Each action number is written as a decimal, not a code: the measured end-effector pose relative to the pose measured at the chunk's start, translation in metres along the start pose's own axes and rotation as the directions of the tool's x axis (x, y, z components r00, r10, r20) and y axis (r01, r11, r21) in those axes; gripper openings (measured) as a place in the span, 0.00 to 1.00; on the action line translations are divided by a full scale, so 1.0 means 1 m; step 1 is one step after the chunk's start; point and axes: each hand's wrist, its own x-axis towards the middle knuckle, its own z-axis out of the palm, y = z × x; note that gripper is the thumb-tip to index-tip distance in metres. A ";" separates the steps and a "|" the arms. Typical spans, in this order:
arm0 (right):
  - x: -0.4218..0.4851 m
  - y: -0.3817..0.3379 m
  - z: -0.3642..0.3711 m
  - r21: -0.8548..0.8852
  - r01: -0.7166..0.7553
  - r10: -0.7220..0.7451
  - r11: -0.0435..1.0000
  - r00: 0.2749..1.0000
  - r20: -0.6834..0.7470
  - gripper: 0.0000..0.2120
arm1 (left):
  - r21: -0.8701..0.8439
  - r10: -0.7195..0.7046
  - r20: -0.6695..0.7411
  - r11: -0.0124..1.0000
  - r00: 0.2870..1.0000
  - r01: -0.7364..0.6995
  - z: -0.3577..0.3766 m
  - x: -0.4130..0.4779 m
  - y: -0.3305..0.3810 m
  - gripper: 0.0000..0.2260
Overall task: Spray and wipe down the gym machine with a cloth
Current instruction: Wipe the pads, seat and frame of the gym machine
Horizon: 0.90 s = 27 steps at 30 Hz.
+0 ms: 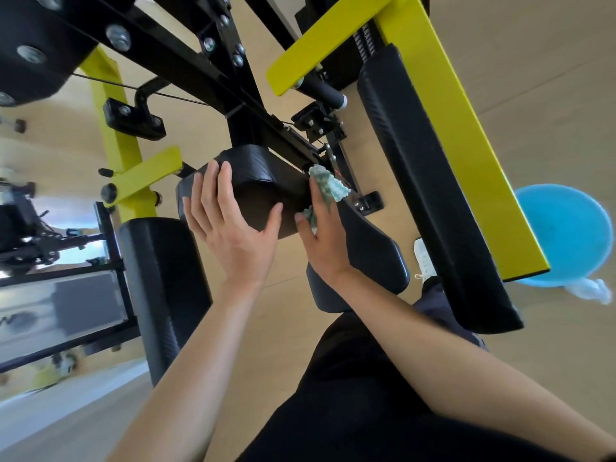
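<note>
Your left hand [230, 225] lies on the near end of the black pad [263, 181]. The fingers [208, 191] rest almost straight over its top and the thumb is spread round the lower corner. Nothing is clutched. It reads as a brace, there so the pad does not swing or give while you rub from the other side.

Your right hand [320, 241] has the green cloth [328, 185] bunched in it. Folds show beyond your fingertips and again between thumb and forefinger, so the hand is grasping the cloth and pressing it against the pad's right face. That face is tucked against the machine [186, 66], close to bolts and a thin cable just past your fingertips. A small wad probably suits the narrow gap better than a flat sheet.

No spray bottle shows, so this looks like the wiping half of the job, with one pad in hand. The longer pads either side of your hands look like the work to come.

A blue basin [563, 235] sits on the floor well to the right of your right hand, with a pale rag [590, 290] at its near rim, handy for rinsing. Watch that the cloth does not snag on the hardware beyond your fingertips.
</note>
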 end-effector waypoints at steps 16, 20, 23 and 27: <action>0.015 -0.003 -0.018 0.876 -0.478 0.679 0.072 0.666 0.308 0.07 | -0.096 -0.018 0.065 0.995 0.998 0.024 0.002 -0.002 -0.005 0.36; 0.015 -0.009 -0.012 0.805 -0.571 0.771 0.161 0.582 0.258 0.07 | -0.322 -0.113 -0.048 0.942 0.992 0.091 0.003 -0.032 0.000 0.30; 0.016 -0.014 -0.010 0.744 -0.633 0.807 0.214 0.543 0.230 0.09 | -0.564 -0.328 0.199 0.732 0.923 0.382 0.001 -0.073 0.013 0.21; 0.008 -0.022 -0.012 0.673 -0.660 0.796 0.334 0.580 0.175 0.13 | -0.398 -0.421 0.792 0.195 0.443 0.897 0.012 -0.085 0.024 0.19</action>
